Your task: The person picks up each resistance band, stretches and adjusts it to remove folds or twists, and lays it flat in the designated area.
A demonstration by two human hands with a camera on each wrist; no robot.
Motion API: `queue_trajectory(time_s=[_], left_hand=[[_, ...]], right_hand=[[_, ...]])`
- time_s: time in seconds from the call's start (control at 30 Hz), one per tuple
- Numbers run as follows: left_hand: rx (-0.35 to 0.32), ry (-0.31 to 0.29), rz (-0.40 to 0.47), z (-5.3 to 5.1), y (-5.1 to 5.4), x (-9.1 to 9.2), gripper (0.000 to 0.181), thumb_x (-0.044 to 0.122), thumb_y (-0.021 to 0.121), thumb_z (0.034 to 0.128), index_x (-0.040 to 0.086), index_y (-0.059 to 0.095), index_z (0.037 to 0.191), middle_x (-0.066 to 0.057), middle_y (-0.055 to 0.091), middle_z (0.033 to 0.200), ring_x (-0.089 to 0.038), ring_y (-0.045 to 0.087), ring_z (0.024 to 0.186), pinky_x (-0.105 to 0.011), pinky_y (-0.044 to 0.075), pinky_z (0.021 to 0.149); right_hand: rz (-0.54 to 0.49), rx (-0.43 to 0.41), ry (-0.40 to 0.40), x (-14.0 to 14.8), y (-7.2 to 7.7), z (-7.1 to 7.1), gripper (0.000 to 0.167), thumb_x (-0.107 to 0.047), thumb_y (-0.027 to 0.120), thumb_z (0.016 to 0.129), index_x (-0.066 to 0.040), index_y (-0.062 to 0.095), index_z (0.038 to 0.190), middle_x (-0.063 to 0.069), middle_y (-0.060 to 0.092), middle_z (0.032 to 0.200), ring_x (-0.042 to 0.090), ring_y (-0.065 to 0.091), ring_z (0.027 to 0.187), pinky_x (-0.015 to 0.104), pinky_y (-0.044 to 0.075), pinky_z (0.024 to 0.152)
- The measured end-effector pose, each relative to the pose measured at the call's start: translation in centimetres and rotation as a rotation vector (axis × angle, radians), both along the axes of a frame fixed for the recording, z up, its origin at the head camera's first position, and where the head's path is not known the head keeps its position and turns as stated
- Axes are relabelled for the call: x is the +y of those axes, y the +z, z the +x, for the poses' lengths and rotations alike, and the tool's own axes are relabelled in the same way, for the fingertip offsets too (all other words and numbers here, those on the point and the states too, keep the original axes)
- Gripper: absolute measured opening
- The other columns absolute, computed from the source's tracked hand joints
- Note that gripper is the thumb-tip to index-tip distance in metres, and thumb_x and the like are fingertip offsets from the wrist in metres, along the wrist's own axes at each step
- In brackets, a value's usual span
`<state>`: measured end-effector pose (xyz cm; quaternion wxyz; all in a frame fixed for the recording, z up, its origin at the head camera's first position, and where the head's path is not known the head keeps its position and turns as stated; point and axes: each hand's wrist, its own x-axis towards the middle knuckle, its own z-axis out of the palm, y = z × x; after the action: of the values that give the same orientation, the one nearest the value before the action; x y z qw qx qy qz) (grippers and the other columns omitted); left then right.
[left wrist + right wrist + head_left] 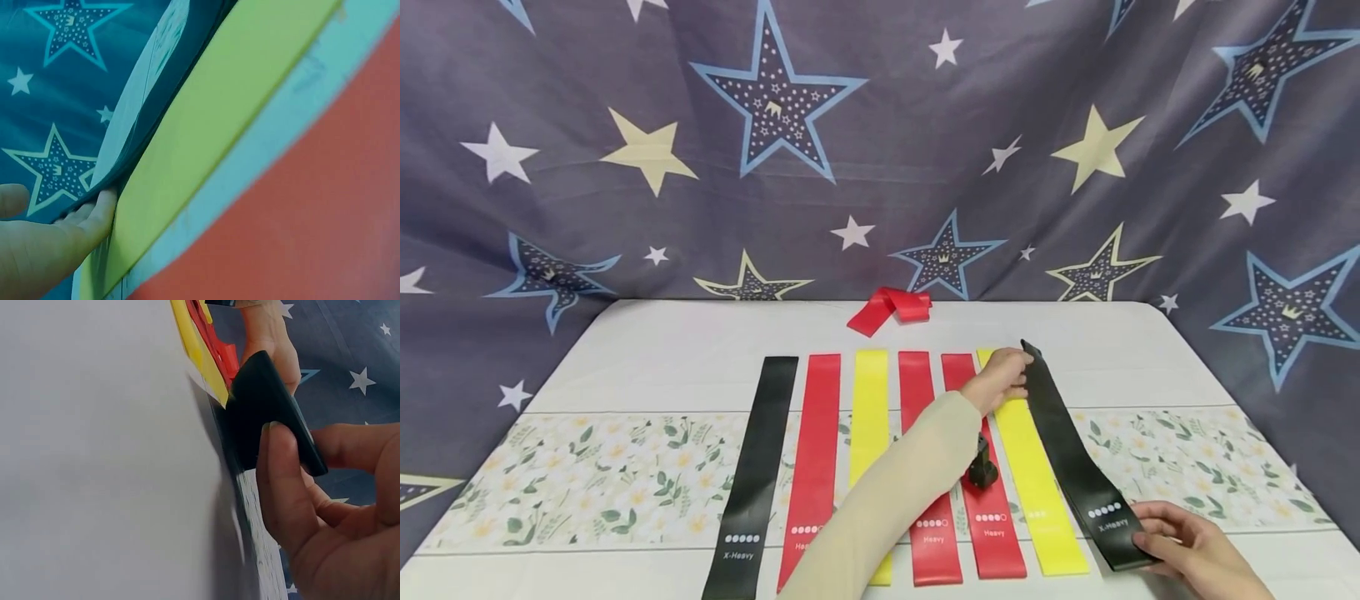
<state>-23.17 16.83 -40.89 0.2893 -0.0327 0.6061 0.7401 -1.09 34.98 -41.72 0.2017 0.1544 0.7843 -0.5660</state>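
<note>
A black resistance band (1067, 450) marked X-Heavy stretches away from me at the right end of a row of flat bands. My right hand (1195, 546) pinches its near end between thumb and fingers; the right wrist view shows that folded black end (259, 415) raised off the table. At the far end, my left hand (1000, 379) holds the band's edge with its fingers. In the left wrist view, the fingers (100, 215) meet the black edge. Beside it lies a yellow band (1037, 500), partly beneath my left hand.
Further left lie red bands (992, 517), another yellow band (871, 400) and a black band (752, 475). A crumpled red band (891, 308) sits at the back edge of the white table (647, 358). My left sleeve crosses above several bands. A star-patterned cloth (880, 150) hangs behind.
</note>
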Motion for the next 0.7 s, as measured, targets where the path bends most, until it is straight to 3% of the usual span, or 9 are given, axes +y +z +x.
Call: queue_trajectory(time_s=[0.2, 0.43, 0.53, 0.63, 0.7], left_hand=[[-0.026, -0.002, 0.032, -0.2, 0.0, 0.0, 0.052, 0.018, 0.051, 0.0963, -0.003, 0.037, 0.142, -0.021, 0.036, 0.149, -0.040, 0.036, 0.137, -0.048, 0.036, 0.108], [-0.033, 0.028, 0.037, -0.6, 0.5, -0.8, 0.050, 0.017, 0.052, 0.0958, -0.005, 0.041, 0.139, -0.024, 0.042, 0.142, -0.038, 0.045, 0.130, -0.042, 0.040, 0.106], [-0.024, 0.038, 0.050, -0.2, 1.6, -1.8, 0.047, 0.015, 0.049, 0.0967, -0.006, 0.042, 0.138, -0.025, 0.046, 0.139, -0.037, 0.048, 0.127, -0.041, 0.041, 0.106], [0.000, 0.041, 0.031, -0.9, 1.3, -2.1, 0.048, 0.015, 0.048, 0.0966, -0.006, 0.040, 0.139, -0.026, 0.050, 0.136, -0.035, 0.051, 0.126, -0.040, 0.041, 0.106], [0.020, 0.026, 0.046, -2.9, -1.1, -1.8, 0.048, 0.017, 0.053, 0.0944, -0.005, 0.044, 0.137, -0.026, 0.055, 0.129, -0.033, 0.057, 0.120, -0.037, 0.046, 0.101]], right_hand=[[0.057, 0.013, -0.008, 0.1, 0.0, 0.0, 0.031, -0.011, 0.059, 0.093, 0.003, 0.054, 0.120, -0.011, 0.061, 0.089, 0.000, 0.058, 0.079, 0.027, 0.055, 0.071], [0.023, -0.062, -0.020, 0.0, 0.2, -0.1, 0.043, -0.015, 0.059, 0.093, 0.012, 0.046, 0.124, -0.002, 0.060, 0.090, 0.010, 0.060, 0.080, 0.031, 0.057, 0.073], [0.061, -0.065, 0.059, 0.4, 0.3, -0.1, 0.048, -0.020, 0.058, 0.095, 0.016, 0.044, 0.125, -0.002, 0.061, 0.092, 0.011, 0.061, 0.081, 0.033, 0.057, 0.073], [0.171, -0.047, 0.131, 0.6, 0.3, -0.1, 0.050, -0.024, 0.055, 0.097, 0.017, 0.045, 0.123, -0.002, 0.061, 0.093, 0.012, 0.059, 0.078, 0.032, 0.056, 0.069], [0.275, -0.034, 0.130, 0.3, 0.3, -0.1, 0.045, -0.022, 0.055, 0.096, 0.016, 0.048, 0.120, -0.001, 0.062, 0.091, 0.013, 0.057, 0.075, 0.030, 0.054, 0.065]])
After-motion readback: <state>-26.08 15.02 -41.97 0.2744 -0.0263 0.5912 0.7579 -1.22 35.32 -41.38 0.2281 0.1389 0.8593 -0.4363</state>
